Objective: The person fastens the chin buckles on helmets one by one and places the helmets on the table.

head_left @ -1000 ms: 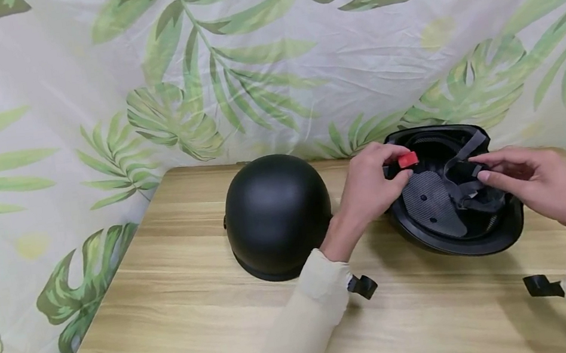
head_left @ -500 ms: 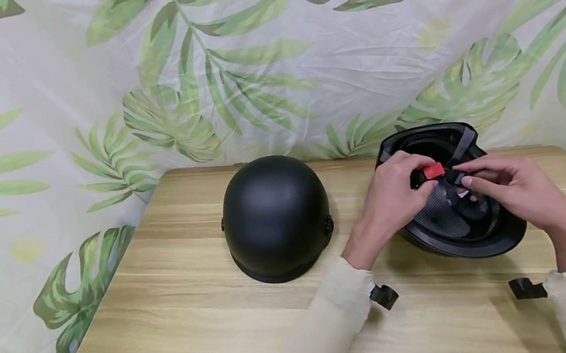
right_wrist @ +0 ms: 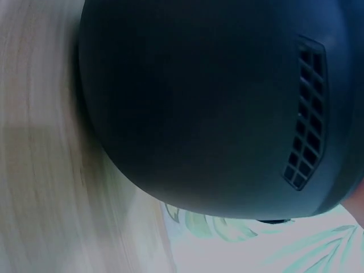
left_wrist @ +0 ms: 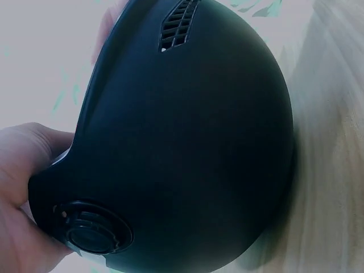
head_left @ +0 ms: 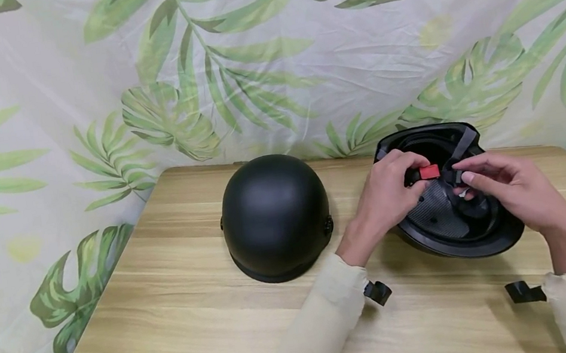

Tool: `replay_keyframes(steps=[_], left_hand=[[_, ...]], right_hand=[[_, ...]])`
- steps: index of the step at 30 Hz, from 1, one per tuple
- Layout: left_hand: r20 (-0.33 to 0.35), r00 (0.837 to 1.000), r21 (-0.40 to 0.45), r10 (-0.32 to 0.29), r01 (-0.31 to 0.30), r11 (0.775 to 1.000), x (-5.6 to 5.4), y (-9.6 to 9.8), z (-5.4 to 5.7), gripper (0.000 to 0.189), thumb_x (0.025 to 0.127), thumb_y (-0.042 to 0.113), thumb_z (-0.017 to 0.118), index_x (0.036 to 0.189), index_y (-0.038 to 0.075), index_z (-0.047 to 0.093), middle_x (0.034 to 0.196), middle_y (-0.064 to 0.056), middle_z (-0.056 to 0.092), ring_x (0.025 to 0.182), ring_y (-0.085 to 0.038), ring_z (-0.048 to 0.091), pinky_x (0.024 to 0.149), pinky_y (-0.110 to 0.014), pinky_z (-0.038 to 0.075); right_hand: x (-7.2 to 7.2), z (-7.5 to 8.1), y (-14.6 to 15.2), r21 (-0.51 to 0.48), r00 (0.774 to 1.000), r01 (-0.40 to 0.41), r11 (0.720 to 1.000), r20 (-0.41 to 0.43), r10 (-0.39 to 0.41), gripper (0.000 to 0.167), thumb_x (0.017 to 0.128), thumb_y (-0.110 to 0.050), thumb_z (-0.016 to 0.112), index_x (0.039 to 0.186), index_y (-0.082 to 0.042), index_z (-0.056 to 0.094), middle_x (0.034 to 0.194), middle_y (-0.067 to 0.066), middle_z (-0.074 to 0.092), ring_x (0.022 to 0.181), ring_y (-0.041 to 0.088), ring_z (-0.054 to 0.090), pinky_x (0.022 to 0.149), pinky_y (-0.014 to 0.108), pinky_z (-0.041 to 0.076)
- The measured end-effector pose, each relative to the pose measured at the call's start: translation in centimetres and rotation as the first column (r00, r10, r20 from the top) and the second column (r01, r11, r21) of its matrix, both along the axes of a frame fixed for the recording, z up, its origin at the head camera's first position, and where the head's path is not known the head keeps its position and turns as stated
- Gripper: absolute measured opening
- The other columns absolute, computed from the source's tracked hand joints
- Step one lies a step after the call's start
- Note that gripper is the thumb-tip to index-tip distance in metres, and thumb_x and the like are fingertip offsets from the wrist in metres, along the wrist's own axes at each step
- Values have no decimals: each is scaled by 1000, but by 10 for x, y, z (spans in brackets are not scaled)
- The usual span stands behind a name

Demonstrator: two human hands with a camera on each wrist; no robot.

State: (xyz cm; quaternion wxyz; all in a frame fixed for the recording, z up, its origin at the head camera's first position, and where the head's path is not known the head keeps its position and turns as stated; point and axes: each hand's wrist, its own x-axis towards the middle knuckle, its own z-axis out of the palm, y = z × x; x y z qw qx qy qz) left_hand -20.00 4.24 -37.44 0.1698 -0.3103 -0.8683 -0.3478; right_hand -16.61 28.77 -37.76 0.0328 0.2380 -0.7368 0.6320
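A black helmet (head_left: 458,249) lies upside down at the right of the table, its padded inside and straps facing up. Over its opening, my left hand (head_left: 386,201) pinches a red-tipped chin strap buckle piece (head_left: 429,172) between thumb and fingers. Facing it, my right hand (head_left: 523,188) pinches a black buckle piece (head_left: 455,177) on the strap, with a narrow gap between the two pieces. The left wrist view is filled by the helmet's outer shell (left_wrist: 193,125), with a round knob (left_wrist: 94,236) near the rim. In the right wrist view, the shell hides most of the right hand.
Another black helmet (head_left: 274,214) sits dome up on the wooden table (head_left: 188,310), left of my left hand. A leaf-patterned cloth (head_left: 255,54) hangs behind the table. Each sleeve (head_left: 317,328) has a black clip at its cuff.
Both hands have come closer together over the helmet, bringing the buckle pieces near each other. In the last half second the left hand has drawn slightly back left.
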Motion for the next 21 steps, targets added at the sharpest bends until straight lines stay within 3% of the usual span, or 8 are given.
replay_keyframes(steps=[6,15,21], left_hand=[[13,1000,6,-11,11,1000,-2,-2,-1,26,92,18,86,116,17,78,113,3,72,106,-7,64,89,-12,45],[10,997,12,-71,71,997,-2,0,-1,26,92,21,86,117,18,78,111,6,74,107,-5,66,92,-11,46],[-4,993,38,-117,117,992,-3,-1,-1,27,92,20,86,117,16,79,112,5,75,107,-6,66,92,-12,46]], right_hand=[[0,2,-1,-118,999,-34,992,-25,31,26,103,17,52,125,18,64,105,7,78,88,14,78,79,22,61],[-1,1,-4,-99,998,-43,994,-39,39,24,103,16,52,123,19,64,99,10,77,85,14,77,76,22,61],[1,2,-7,-116,1000,-19,993,1,19,25,104,13,53,127,15,65,101,9,77,85,14,77,75,22,61]])
